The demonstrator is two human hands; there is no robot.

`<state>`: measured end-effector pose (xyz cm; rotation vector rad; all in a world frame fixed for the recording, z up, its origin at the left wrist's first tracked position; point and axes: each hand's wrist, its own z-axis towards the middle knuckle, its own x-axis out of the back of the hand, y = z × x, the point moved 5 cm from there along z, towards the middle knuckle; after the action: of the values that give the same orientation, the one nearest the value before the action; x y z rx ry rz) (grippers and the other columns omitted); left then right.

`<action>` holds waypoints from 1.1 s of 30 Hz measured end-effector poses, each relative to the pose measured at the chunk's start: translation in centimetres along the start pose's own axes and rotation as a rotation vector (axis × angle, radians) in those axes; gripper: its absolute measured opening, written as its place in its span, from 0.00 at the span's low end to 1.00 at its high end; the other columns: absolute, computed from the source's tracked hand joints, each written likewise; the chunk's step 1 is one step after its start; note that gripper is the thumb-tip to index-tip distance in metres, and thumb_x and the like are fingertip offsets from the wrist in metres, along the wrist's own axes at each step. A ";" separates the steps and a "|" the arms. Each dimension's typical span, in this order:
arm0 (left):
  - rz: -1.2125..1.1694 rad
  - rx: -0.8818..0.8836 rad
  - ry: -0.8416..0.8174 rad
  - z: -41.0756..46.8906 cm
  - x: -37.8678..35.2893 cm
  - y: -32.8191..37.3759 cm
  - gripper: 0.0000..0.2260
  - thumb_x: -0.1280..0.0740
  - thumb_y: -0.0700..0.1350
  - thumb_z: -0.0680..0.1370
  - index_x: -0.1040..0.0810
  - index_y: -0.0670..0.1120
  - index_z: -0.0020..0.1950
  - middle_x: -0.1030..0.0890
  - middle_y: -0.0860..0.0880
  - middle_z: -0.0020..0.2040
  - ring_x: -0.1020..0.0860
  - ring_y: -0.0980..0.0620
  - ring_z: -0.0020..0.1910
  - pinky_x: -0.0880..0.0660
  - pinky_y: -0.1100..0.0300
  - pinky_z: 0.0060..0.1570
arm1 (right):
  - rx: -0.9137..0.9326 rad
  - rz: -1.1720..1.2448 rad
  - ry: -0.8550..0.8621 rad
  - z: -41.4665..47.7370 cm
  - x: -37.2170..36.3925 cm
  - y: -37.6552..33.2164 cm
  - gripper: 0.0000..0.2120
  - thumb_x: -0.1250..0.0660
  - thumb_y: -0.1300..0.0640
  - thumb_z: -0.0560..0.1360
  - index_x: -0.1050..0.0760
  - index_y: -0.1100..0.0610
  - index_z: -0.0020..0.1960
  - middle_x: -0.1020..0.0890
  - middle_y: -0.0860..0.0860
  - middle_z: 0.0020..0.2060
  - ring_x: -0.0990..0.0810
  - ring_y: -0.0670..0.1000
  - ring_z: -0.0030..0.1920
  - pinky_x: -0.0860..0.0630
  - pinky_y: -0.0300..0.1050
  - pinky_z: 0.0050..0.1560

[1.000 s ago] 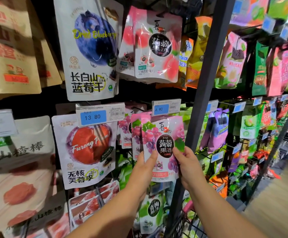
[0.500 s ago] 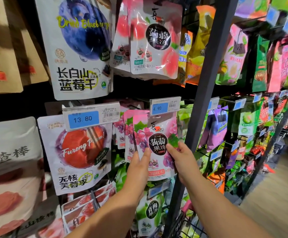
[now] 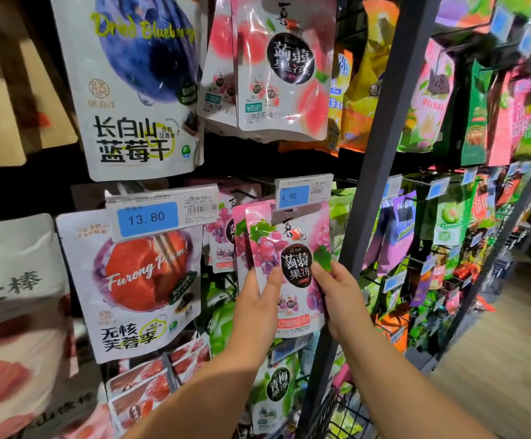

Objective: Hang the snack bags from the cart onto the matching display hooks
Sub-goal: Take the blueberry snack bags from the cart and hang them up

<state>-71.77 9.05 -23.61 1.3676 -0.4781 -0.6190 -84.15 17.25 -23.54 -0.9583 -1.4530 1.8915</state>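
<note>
— Has anything changed for us?
— Little. Our left hand (image 3: pixel 253 307) and right hand (image 3: pixel 341 299) still pinch the grape jelly bag (image 3: pixel 289 245) by its lower sides, and its top is still under the 4.90 tag (image 3: pixel 303 193).
— Room?
— The black post (image 3: pixel 371 185) is close on the right. The plum bag (image 3: pixel 137 280) hangs apart on the left.

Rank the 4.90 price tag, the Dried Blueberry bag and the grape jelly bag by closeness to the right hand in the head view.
1. grape jelly bag: the right hand pinches its right edge.
2. 4.90 price tag: just above that bag, up and slightly left of the hand.
3. Dried Blueberry bag: far up on the left.
</note>
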 end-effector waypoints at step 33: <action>0.174 0.108 0.206 5.2 4.0 -3.6 0.28 0.28 0.59 0.71 0.28 0.47 0.66 0.21 0.49 0.61 0.23 0.49 0.59 0.27 0.52 0.59 | -0.164 -0.330 0.081 5.0 -4.2 3.7 0.18 0.37 0.46 0.79 0.24 0.62 0.48 0.19 0.56 0.43 0.20 0.55 0.46 0.25 0.50 0.50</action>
<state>-72.60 2.27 -26.59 1.4562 -0.4627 -0.3099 -85.74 10.19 -25.46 -0.7990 -1.6238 1.4998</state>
